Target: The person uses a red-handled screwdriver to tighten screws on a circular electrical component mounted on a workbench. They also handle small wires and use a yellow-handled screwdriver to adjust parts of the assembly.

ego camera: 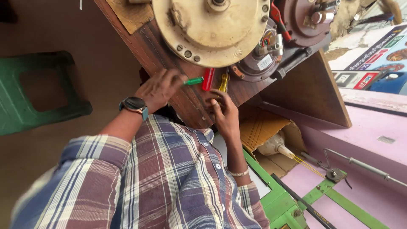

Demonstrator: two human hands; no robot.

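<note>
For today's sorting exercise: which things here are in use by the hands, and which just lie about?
In use: left hand on green-handled screwdriver; right hand by yellow-handled screwdriver; cream motor housing.
Lying about: green stool; cardboard box; green metal frame.

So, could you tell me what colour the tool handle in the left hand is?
Green screwdriver handle, clearest in the head view.

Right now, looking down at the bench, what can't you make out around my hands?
- Head view: the green-handled screwdriver tip, hidden inside the left hand.
- What the right hand fingers press on the wooden bench, covered by the hand.
- The cream motor housing, cut off by the top edge.
</note>
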